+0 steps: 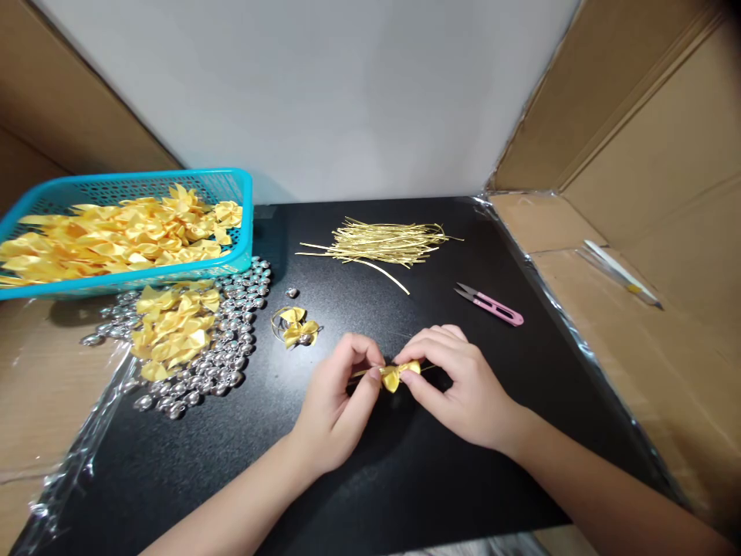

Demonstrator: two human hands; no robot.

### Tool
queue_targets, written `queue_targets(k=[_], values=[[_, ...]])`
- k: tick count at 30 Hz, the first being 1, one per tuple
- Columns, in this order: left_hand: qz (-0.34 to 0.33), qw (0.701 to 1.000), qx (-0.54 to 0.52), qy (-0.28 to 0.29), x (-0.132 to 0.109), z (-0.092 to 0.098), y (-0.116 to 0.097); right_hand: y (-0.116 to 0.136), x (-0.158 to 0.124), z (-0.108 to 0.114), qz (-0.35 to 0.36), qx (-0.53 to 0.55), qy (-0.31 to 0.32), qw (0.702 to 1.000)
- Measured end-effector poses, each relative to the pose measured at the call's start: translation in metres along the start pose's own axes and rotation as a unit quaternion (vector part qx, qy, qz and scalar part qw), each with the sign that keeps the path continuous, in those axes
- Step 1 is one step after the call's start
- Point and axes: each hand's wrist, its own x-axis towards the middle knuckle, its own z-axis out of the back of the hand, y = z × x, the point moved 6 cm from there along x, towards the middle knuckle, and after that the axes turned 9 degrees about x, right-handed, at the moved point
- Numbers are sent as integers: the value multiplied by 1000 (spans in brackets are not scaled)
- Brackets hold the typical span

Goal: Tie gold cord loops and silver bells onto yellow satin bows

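A small yellow ribbon bow (392,380) is held between both hands, over the front middle of the black table. My left hand (343,394) pinches a thin gold tie at the bow's left side; its fingertips hide part of the tie. At the other side, my right hand (455,371) has its thumb and forefinger closed on the bow's right end. Left of my hands lies a bow with a silver bell and a looped gold tie (298,327). A single silver bell (292,293) sits just behind it.
A teal basket (246,224) full of yellow bows stands at the back left. Before it, loose bows (177,324) lie among many silver bells (235,359). Gold ties (387,241) are bundled at the back; pink thread snips (492,306) lie to the right. Cardboard walls (654,123) flank the table.
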Motion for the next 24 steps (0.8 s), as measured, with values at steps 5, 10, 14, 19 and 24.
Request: queue_targets(k=[5,10,14,19,24], values=[[12,999,-27,-14,-1,0,1,-1,-1,3,11,13,-58,998],[-26,999,29,-23,2,-1,-3,0,-2,9,22,35,-106,994],[-24,998,54,5,4,-5,-3,0,-2,10,20,39,-117,992],[68,997,-41,7,6,-6,7,-2,-2,7,6,38,-100,994],[115,991,-67,-1,8,-4,10,-3,-2,9,-18,29,-96,995]])
